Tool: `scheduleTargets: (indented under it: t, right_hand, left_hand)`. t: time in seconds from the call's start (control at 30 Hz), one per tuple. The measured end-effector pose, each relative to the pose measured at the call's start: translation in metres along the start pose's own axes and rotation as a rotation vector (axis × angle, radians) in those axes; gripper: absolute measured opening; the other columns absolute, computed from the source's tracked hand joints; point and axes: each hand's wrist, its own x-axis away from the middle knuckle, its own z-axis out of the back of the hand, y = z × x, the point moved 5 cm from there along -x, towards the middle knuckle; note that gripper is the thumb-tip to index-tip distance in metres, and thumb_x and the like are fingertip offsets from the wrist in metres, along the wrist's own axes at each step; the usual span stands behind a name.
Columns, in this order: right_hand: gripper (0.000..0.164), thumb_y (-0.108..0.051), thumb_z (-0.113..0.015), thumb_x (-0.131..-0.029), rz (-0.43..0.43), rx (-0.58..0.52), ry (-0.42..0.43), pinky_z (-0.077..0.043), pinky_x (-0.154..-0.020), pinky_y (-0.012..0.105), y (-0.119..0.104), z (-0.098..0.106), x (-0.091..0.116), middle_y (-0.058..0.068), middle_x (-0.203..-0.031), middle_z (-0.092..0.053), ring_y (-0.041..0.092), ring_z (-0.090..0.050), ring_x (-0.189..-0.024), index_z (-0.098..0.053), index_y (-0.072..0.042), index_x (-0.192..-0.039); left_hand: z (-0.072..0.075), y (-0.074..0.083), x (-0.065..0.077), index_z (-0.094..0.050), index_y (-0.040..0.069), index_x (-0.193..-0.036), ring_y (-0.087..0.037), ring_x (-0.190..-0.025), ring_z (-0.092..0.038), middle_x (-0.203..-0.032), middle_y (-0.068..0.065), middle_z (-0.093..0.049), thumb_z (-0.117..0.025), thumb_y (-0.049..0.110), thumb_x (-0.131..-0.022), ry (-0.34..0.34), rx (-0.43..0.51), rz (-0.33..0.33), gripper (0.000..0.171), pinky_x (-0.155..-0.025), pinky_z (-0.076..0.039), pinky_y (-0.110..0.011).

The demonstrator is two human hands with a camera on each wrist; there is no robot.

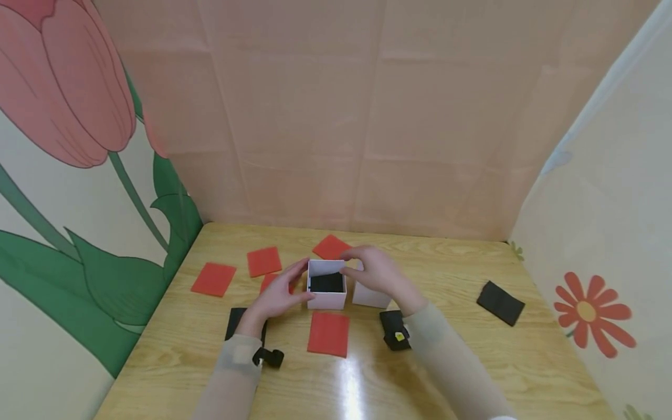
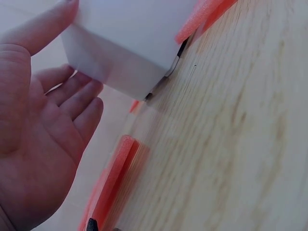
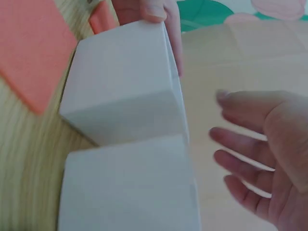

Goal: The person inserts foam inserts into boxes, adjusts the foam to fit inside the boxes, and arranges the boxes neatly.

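Note:
A small white box (image 1: pixel 326 300) stands on the table with its top uncovered, and a black foam-like sheet (image 1: pixel 326 283) lies inside it. My left hand (image 1: pixel 278 297) holds this box at its left side, the thumb at the front and the fingers around the far corner; the left wrist view shows the thumb on the white wall (image 2: pixel 130 43). Above the box's right edge hovers my right hand (image 1: pixel 375 271), its fingers slightly bent and apart, with nothing between them in the right wrist view. A second white box-like piece (image 1: pixel 370 295) sits just to the right, partly under that hand.
Several red foam squares lie around, one in front (image 1: pixel 328 334), others at the left (image 1: pixel 213 279) and behind (image 1: pixel 331 247). A black piece (image 1: pixel 500 303) is far right, another (image 1: pixel 238 318) under my left wrist. Patterned cloth walls (image 1: pixel 336 116) bound the wooden table (image 1: pixel 446 268).

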Motion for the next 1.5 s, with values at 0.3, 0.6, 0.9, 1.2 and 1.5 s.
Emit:
scheduleTargets:
  t: [0.3,0.6,0.9,1.2,1.5]
  right_hand:
    - [0.036,-0.028,-0.080,-0.099,0.096,-0.220,0.194,-0.060,-0.087,0.046,0.044,0.010,0.033,-0.001,-0.129,-0.074,0.026,-0.070,-0.114,-0.077,-0.013,-0.132]
    - [0.011,-0.017,-0.084,-0.094,0.133,-0.291,0.302,-0.057,-0.076,0.038,0.082,0.016,0.076,-0.011,-0.103,-0.075,0.013,-0.068,-0.093,-0.082,-0.020,-0.105]
    - [0.018,-0.018,-0.091,-0.088,0.105,-0.288,0.187,-0.057,-0.074,0.036,0.116,0.001,0.110,-0.015,-0.093,-0.075,0.013,-0.069,-0.084,-0.079,-0.030,-0.097]
    - [0.057,-0.050,-0.094,-0.080,0.026,-0.131,-0.070,-0.058,-0.094,0.045,0.125,-0.016,0.134,-0.010,-0.126,-0.074,0.020,-0.069,-0.116,-0.078,-0.021,-0.127]
    - [0.094,-0.061,-0.097,-0.068,0.020,-0.073,-0.139,-0.048,-0.108,0.060,0.122,-0.032,0.142,0.001,-0.143,-0.064,0.031,-0.059,-0.132,-0.066,-0.019,-0.146]
  left_hand:
    - [0.000,-0.002,-0.001,-0.031,0.020,-0.171,-0.020,-0.157,-0.036,-0.172,0.002,-0.036,-0.087,0.040,-0.092,0.005,0.002,0.000,0.099,-0.123,-0.034,-0.040]
    - [0.000,-0.003,-0.002,-0.031,0.023,-0.171,-0.020,-0.157,-0.036,-0.172,0.003,-0.035,-0.087,0.039,-0.092,0.006,0.014,-0.002,0.097,-0.123,-0.034,-0.040]
    - [0.000,-0.004,-0.002,-0.032,0.018,-0.170,-0.022,-0.157,-0.037,-0.172,0.002,-0.036,-0.087,0.038,-0.092,0.012,0.003,-0.008,0.098,-0.123,-0.034,-0.042]
    - [-0.001,-0.004,-0.002,-0.032,0.018,-0.170,-0.023,-0.157,-0.036,-0.171,0.002,-0.037,-0.087,0.043,-0.091,0.020,-0.001,0.000,0.099,-0.123,-0.035,-0.045]
    - [0.000,-0.003,-0.002,-0.031,0.018,-0.171,-0.021,-0.157,-0.037,-0.171,0.004,-0.036,-0.086,0.043,-0.092,0.015,-0.007,0.009,0.099,-0.123,-0.035,-0.043]
